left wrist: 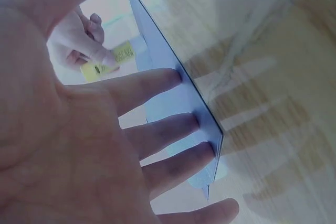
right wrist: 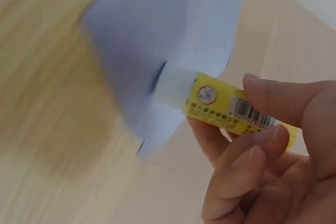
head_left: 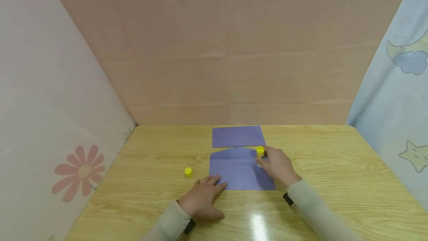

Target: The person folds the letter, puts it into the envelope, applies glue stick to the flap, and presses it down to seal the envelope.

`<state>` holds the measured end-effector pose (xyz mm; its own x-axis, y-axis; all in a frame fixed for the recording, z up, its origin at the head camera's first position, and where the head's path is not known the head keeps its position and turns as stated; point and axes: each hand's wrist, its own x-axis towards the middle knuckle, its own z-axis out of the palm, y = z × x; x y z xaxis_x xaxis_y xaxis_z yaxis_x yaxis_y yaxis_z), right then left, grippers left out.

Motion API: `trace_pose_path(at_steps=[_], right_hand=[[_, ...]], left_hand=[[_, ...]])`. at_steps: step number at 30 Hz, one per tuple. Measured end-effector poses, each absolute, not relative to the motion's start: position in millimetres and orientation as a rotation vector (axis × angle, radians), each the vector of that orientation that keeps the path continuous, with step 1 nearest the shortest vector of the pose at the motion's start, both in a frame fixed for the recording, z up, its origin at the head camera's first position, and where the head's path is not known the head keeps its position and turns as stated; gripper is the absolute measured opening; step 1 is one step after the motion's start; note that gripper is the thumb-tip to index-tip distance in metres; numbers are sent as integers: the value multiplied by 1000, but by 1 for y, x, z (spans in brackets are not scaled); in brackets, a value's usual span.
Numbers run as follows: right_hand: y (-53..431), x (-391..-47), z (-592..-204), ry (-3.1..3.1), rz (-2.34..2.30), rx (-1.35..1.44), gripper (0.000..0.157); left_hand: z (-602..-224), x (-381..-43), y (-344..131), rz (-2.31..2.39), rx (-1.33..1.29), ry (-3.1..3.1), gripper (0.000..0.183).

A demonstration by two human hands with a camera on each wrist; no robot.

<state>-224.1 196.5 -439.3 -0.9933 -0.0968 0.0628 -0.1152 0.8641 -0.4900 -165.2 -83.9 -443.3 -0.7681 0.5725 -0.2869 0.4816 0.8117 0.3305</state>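
My right hand [head_left: 277, 164] pinches a yellow glue stick [right wrist: 231, 106] between thumb and fingers, its white end tipped down against the purple envelope [head_left: 239, 174]. The envelope lies with its flap spread away from me. At its near left corner, the straight fingertips of my left hand [head_left: 204, 198] rest on the paper; the palm fills much of the left wrist view. A yellow cap [head_left: 188, 172] stands on the table left of the envelope, apart from both hands.
A second purple paper piece [head_left: 238, 137], possibly another envelope, lies just beyond the flap. The wood-grain table [head_left: 160, 144] meets a plain backdrop [head_left: 234, 66] behind, with patterned cloths at both sides.
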Motion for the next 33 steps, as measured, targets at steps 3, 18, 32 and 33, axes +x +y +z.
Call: trace_pose_path(at_steps=[3,18,32,33], right_hand=[[210,-223,-435,-2989,794,107,23],[239,-220,-417,-2650,1557,-67,35],[233,-212,-421,-2618,1856,110,31],[232,-212,-421,-2619,1862,116,31]], left_hand=[[-443,-165,-85,349,794,2619,84],[-449,-185,-97,887,754,2912,38],[-440,-207,-149,661,195,2965,34],[-440,-207,-150,673,189,2961,33]])
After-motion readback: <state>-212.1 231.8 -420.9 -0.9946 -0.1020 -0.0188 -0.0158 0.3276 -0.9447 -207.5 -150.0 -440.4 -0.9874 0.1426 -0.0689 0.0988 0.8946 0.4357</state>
